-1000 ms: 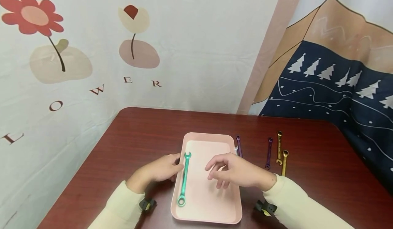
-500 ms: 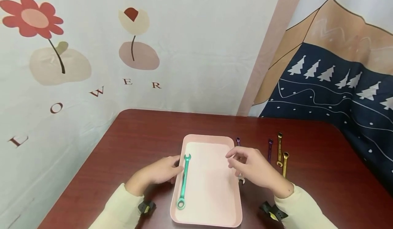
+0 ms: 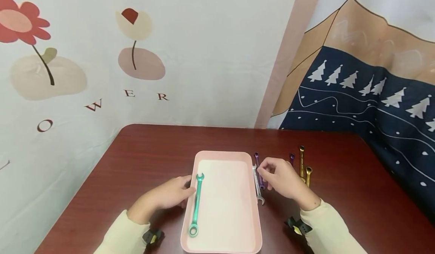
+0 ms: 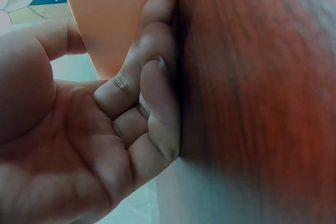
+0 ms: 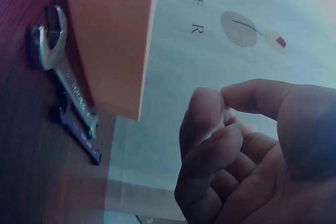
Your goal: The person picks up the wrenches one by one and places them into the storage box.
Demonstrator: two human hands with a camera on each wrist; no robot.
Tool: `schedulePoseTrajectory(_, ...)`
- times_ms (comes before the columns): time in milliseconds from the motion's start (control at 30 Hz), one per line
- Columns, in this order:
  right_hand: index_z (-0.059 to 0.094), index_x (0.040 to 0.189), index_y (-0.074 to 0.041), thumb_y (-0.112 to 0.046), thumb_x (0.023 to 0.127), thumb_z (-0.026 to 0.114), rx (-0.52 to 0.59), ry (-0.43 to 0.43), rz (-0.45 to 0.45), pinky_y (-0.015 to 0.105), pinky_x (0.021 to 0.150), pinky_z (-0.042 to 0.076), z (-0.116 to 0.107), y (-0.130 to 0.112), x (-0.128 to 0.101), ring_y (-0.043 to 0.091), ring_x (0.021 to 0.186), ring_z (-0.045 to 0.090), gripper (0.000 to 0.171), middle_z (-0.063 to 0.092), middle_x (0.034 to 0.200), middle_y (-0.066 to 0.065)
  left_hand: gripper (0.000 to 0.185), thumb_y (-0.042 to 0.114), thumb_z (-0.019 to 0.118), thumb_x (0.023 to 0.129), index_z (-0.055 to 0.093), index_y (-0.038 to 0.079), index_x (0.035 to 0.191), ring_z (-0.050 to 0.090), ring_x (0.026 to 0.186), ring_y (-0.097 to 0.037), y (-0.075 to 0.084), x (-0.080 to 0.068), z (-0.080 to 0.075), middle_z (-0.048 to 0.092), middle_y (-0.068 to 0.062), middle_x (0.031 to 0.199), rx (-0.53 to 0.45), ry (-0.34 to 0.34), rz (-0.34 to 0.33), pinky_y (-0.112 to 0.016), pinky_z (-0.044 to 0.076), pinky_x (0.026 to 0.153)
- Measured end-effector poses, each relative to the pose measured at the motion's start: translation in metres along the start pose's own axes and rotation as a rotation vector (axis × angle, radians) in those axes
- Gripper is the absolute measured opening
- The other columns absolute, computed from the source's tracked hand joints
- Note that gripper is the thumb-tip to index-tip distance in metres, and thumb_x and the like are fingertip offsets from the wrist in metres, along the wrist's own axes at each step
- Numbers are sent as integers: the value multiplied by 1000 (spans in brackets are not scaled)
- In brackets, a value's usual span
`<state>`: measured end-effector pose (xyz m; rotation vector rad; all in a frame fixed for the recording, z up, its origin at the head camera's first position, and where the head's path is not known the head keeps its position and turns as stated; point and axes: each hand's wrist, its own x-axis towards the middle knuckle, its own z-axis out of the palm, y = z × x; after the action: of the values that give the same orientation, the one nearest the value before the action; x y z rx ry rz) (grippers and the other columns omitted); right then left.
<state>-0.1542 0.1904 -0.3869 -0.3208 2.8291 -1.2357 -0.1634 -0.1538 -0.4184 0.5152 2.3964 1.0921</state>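
Observation:
A pink tray (image 3: 222, 208) lies on the dark red table (image 3: 153, 152) with a green wrench (image 3: 195, 205) along its left side. My left hand (image 3: 181, 189) holds the tray's left rim: in the left wrist view its curled fingers (image 4: 157, 72) press the outer wall of the tray (image 4: 121, 14) and the thumb reaches over the edge. My right hand (image 3: 266, 172) hovers just right of the tray, above a silver wrench (image 3: 258, 186) and a purple wrench (image 3: 257, 163). The right wrist view shows its fingers (image 5: 210, 119) bent and holding nothing, with the silver wrench (image 5: 68, 87) lying apart on the table.
Further right on the table lie another purple wrench (image 3: 291, 157) and two gold wrenches (image 3: 301, 157) (image 3: 307, 172). Printed cloth hangs behind the table and along its right side. The table's far edge meets the cloth.
My right hand has left the tray and moved right, over the silver and purple wrenches. The left hand has stayed on the tray's rim. The camera has shifted slightly.

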Motion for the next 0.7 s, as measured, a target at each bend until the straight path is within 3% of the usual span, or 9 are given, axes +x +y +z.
schedulePoseTrajectory(133, 68, 93, -8, -14, 95, 66, -40, -11, 30, 28, 45, 44, 3, 3, 4, 19, 49, 58, 6, 58, 69, 4, 40, 19, 51, 101, 52, 0, 136, 59, 54, -16, -1, -1, -1, 62, -3, 63, 15, 5, 2, -31, 51, 56)
schedulePoseTrajectory(367, 63, 86, -12, -10, 93, 67, -104, -108, 52, 30, 48, 48, 11, 12, 9, 14, 44, 54, 8, 58, 66, 2, 45, 20, 51, 102, 47, 0, 143, 60, 55, -17, -1, 2, -1, 60, -3, 60, 24, 10, -14, -31, 50, 57)
schedulePoseTrajectory(700, 63, 78, -14, -12, 88, 73, -210, -138, -31, 24, 50, 42, 18, 20, 8, 9, 53, 49, 14, 54, 61, -4, 48, 21, 52, 102, 46, 0, 144, 60, 56, -17, -2, 0, -1, 62, -2, 64, 11, -8, -22, -32, 51, 57)
